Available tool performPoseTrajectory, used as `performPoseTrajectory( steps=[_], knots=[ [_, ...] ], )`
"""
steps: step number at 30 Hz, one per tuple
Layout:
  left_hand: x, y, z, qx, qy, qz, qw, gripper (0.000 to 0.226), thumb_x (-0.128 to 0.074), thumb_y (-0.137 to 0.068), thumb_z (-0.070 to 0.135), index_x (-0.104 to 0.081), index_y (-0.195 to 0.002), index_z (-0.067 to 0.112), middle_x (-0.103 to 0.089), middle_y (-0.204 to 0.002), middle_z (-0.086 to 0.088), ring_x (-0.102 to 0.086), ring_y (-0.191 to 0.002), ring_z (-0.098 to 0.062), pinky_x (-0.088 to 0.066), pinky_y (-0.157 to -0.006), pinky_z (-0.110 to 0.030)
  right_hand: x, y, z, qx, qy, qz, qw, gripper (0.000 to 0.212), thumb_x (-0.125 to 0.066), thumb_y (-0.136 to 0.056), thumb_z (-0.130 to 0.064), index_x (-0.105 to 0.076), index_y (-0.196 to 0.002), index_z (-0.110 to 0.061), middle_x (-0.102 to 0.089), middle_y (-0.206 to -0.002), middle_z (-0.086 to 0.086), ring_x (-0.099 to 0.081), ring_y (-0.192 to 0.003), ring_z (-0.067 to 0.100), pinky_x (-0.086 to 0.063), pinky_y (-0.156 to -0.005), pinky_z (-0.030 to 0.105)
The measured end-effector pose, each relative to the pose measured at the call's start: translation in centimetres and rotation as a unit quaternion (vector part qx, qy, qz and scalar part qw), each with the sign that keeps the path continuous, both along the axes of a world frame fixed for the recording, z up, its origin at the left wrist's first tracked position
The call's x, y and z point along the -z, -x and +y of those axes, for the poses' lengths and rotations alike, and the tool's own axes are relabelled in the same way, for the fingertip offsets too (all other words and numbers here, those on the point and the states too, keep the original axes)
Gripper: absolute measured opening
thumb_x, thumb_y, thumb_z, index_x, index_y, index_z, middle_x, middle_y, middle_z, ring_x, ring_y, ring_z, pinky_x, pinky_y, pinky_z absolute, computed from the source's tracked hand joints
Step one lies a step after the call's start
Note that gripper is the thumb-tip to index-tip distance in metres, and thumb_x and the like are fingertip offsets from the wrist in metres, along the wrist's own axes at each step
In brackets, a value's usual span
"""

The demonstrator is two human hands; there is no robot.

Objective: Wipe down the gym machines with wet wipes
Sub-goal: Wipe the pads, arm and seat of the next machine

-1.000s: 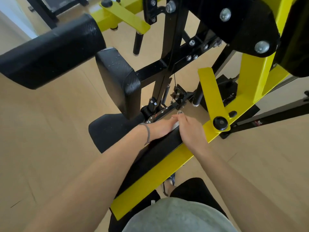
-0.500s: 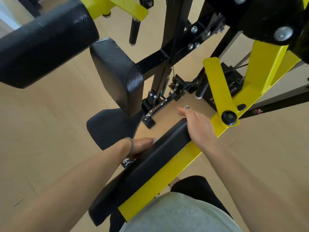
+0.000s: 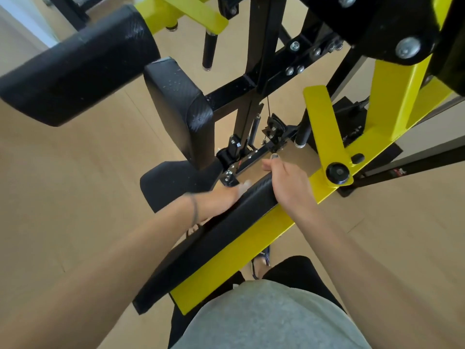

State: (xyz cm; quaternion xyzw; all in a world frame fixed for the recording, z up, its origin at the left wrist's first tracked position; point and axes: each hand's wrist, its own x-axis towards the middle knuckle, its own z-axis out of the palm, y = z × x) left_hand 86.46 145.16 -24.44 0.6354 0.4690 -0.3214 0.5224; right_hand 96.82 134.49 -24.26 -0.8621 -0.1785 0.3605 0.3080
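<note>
White wet wipe lay blurred under the left hand, pressed against the long black padded arm; the right hand curled over its end.

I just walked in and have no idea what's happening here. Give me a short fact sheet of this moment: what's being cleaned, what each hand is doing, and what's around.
Place: gym machine with yellow frame on a wood floor
Being cleaned: long black pad on the yellow bar
Left hand: on the pad's left side, blurred; a bit of white wipe shows at its fingers
Right hand: grips the pad's far end
Nearby: upright black cushion, black roller pad
</note>
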Motion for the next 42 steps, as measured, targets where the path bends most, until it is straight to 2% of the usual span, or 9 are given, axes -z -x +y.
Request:
performPoseTrajectory(
  steps=[5, 11, 17, 19, 24, 28, 32, 38, 42],
  knots=[
    [-4.0, 2.7, -2.1, 0.111, -0.037, -0.220, 0.968, 0.055, -0.018, -0.108, 0.052, -0.044, -0.146, 0.024, -0.054, -0.142, 0.000, -0.049, -0.130, -0.015, -0.031, -0.111, -0.027, -0.8, -0.1, -0.6, -0.016, -0.021, 0.001, 1.000, 0.052, -0.022, -0.110, -0.039, -0.069, -0.120, -0.019, -0.067, -0.121, 0.002, -0.053, -0.104, 0.012, -0.032, -0.087, 0.028],
    [-5.5, 14.8, -3.6, 0.116, -0.179, -0.166, 0.963, 0.041, -0.024, -0.101, 0.061, -0.054, -0.108, 0.033, -0.061, -0.091, 0.006, -0.059, -0.085, -0.012, -0.052, -0.077, -0.038, -1.2, 0.0, -0.7, -0.014, -0.028, 0.005, 0.999, 0.053, -0.022, -0.110, -0.043, -0.068, -0.121, -0.019, -0.068, -0.120, 0.003, -0.046, -0.094, 0.006, -0.033, -0.084, 0.027],
    [-2.3, 2.6, -6.1, 0.282, -0.412, -0.193, 0.844, 0.051, -0.027, -0.106, 0.041, -0.038, -0.143, 0.008, -0.055, -0.129, -0.008, -0.058, -0.109, -0.023, -0.050, -0.092, -0.036, -1.6, 0.3, -0.3, -0.031, -0.045, -0.056, 0.997, 0.054, -0.022, -0.110, -0.038, -0.069, -0.118, -0.011, -0.070, -0.121, 0.010, -0.061, -0.110, 0.024, -0.037, -0.082, 0.029],
    [-2.4, 0.7, -6.3, 0.284, -0.422, -0.198, 0.838, 0.057, -0.021, -0.103, 0.042, -0.033, -0.149, 0.009, -0.052, -0.137, -0.009, -0.055, -0.117, -0.023, -0.045, -0.097, -0.035, -2.0, -0.1, -0.4, -0.034, -0.060, -0.019, 0.997, 0.054, -0.021, -0.110, -0.038, -0.067, -0.123, -0.012, -0.068, -0.125, 0.010, -0.059, -0.119, 0.026, -0.037, -0.089, 0.030],
    [-2.8, 11.1, -6.1, 0.211, -0.369, -0.206, 0.881, 0.061, -0.021, -0.102, 0.057, -0.037, -0.147, 0.018, -0.056, -0.126, 0.006, -0.056, -0.105, -0.011, -0.048, -0.095, -0.030, -2.5, 0.8, -0.5, -0.151, -0.046, -0.175, 0.972, 0.052, -0.023, -0.110, -0.038, -0.067, -0.095, -0.015, -0.067, -0.084, 0.000, -0.063, -0.088, 0.022, -0.051, -0.087, 0.043],
    [-3.6, 21.6, -5.5, 0.056, -0.305, -0.090, 0.946, 0.069, -0.008, -0.090, 0.079, -0.056, -0.097, 0.030, -0.059, -0.084, 0.007, -0.054, -0.072, -0.008, -0.047, -0.071, -0.032, -2.5, 4.8, 0.4, -0.311, -0.014, -0.294, 0.904, 0.061, -0.013, -0.106, -0.041, -0.065, -0.130, -0.019, -0.072, -0.119, -0.002, -0.059, -0.121, 0.018, -0.025, -0.120, 0.051],
    [-4.4, 19.0, -2.5, -0.022, -0.115, 0.039, 0.992, 0.044, -0.016, -0.103, 0.060, -0.053, -0.114, 0.038, -0.056, -0.118, 0.008, -0.053, -0.107, -0.016, -0.034, -0.098, -0.029, -3.0, 8.5, -0.1, -0.427, 0.014, -0.326, 0.843, 0.075, 0.000, -0.101, -0.041, -0.072, -0.107, -0.022, -0.075, -0.106, -0.002, -0.063, -0.113, 0.019, -0.021, -0.121, 0.052],
    [-3.0, 7.3, -0.2, -0.013, 0.015, -0.053, 0.998, 0.054, -0.021, -0.107, 0.051, -0.045, -0.146, 0.021, -0.051, -0.140, 0.003, -0.048, -0.127, -0.016, -0.029, -0.116, -0.034, -1.6, 8.8, 0.1, -0.417, 0.055, -0.372, 0.827, 0.072, -0.007, -0.103, -0.035, -0.076, -0.095, -0.016, -0.075, -0.103, 0.003, -0.061, -0.110, 0.020, -0.024, -0.119, 0.046],
    [6.0, 15.0, 1.7, -0.037, 0.021, -0.055, 0.998, 0.068, -0.044, -0.079, 0.087, -0.066, -0.117, 0.034, -0.065, -0.120, 0.013, -0.059, -0.110, -0.008, -0.037, -0.107, -0.036, -2.1, 10.1, -0.1, -0.324, 0.075, -0.391, 0.858, 0.065, -0.013, -0.105, -0.034, -0.075, -0.112, -0.018, -0.072, -0.121, 0.000, -0.050, -0.134, 0.022, -0.017, -0.123, 0.050]
  ],
)
